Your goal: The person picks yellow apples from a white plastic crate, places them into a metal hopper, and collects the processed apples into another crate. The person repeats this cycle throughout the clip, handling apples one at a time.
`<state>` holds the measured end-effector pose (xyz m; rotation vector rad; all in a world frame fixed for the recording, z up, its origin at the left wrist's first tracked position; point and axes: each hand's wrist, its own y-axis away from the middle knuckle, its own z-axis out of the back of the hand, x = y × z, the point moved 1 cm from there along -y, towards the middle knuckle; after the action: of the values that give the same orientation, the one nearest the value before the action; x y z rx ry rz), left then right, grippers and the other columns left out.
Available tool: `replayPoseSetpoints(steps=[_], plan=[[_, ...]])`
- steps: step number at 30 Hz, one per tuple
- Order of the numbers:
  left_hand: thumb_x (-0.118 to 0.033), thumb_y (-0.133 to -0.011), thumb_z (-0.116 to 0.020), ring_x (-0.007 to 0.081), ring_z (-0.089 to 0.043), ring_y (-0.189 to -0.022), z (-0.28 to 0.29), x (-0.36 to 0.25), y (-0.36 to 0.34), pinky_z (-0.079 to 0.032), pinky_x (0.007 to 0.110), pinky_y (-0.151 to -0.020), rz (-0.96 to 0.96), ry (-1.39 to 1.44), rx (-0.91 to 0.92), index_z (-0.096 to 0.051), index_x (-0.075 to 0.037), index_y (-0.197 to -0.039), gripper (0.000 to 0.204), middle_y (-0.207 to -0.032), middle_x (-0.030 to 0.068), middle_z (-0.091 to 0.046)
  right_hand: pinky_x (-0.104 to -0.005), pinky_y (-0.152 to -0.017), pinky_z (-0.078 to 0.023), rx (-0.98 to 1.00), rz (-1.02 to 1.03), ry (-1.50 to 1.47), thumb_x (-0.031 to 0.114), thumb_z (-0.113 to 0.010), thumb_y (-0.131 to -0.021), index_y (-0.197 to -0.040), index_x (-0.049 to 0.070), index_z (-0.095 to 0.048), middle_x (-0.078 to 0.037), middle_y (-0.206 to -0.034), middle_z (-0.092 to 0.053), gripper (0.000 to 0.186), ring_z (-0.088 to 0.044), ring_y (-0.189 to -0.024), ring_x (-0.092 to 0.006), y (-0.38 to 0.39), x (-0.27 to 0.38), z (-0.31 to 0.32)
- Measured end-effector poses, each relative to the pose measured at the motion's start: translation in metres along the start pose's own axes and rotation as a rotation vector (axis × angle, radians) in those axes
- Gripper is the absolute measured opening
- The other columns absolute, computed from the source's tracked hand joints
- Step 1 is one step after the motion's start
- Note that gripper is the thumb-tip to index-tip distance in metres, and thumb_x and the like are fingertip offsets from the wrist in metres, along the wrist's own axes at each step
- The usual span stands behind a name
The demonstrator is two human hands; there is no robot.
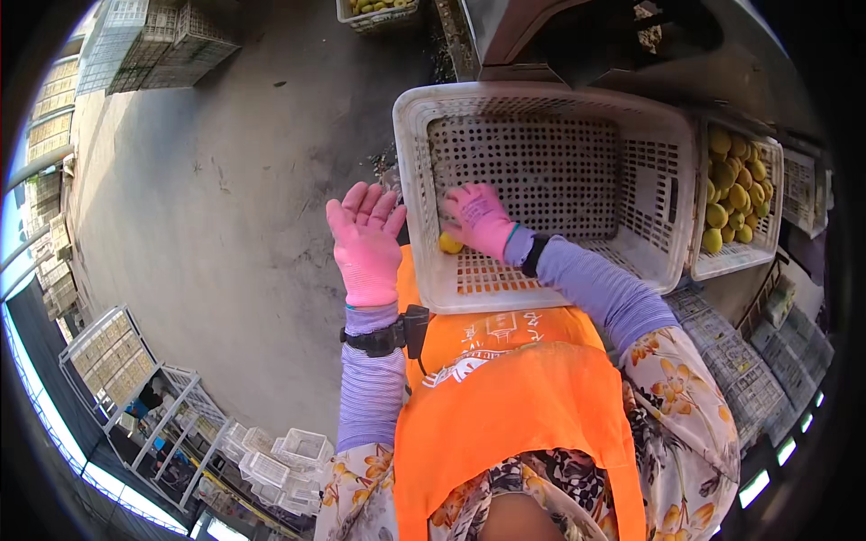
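My left hand (368, 243) wears a pink glove and is raised just outside the crate's left side, palm up, fingers stretched and holding nothing. My right hand (483, 221), in a matching glove, reaches into a large white perforated plastic crate (541, 302) in front of me. Its fingers are apart and point toward the crate's left wall. A single round yellow fruit (450, 242) lies in the near left corner, right by that hand's thumb; whether they touch is hard to tell. The rest of the crate's perforated bottom shows bare.
Right of the crate stands a smaller white crate (735, 261) with many yellow-green, mango-like fruits (738, 185). A metal machine (532, 36) rises beyond. Another fruit crate (383, 20) sits on the floor at the far side. Stacked crates (171, 41) stand far left, white baskets (280, 460) lower left.
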<state>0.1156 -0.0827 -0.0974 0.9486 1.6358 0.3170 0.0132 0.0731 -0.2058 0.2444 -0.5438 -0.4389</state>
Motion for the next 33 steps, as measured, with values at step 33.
replayPoseSetpoints(steps=[33], plan=[[-0.034,-0.099,-0.069,0.0356,-0.050,-0.135,-0.075,0.010,0.023,-0.042,0.041,-0.112,-0.656,-0.914,0.109,-0.040,-0.001,-0.153,0.070,-0.150,0.0253,-0.044,-0.0539,-0.103,-0.044,-1.198,-0.367,0.142,0.045,-0.081,-0.078,-0.124,0.010,-0.067,-0.017,-0.132,-0.061,0.060,-0.057,-0.123,-0.0375,-0.021,-0.111,0.220]])
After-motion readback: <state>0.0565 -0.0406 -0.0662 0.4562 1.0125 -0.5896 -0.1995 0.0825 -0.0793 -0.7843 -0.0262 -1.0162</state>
